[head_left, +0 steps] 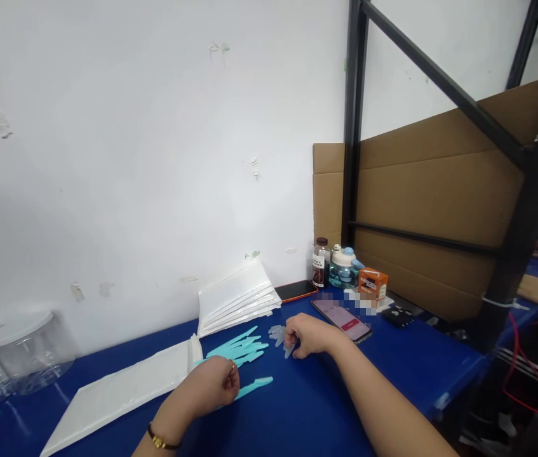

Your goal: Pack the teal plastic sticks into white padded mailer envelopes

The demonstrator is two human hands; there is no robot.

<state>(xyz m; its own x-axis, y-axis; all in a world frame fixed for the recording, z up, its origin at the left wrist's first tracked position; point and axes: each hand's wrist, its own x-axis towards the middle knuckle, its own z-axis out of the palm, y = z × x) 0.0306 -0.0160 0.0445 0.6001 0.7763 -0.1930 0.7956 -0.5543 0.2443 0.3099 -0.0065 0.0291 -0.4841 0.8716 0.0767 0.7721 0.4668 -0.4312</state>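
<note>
My left hand (214,383) is closed around the handle of a teal eyebrow razor (255,386), whose blade end points right. Just beyond that hand lies a loose pile of similar teal razors (237,346). My right hand (310,336) reaches the small translucent blade caps (276,334) on the blue table. Its fingers are pinched together over one cap (288,351), which shows below the fingertips. A padded white envelope (126,390) lies flat to the left of my left hand.
A stack of white envelopes (237,298) leans by the wall. Behind my right hand are a lit phone (342,319), a dark phone (297,291), a brown bottle (321,263), a blue-lidded jug (343,270) and an orange box (372,287). Clear tubs (25,362) stand left; a black frame (352,127) rises right.
</note>
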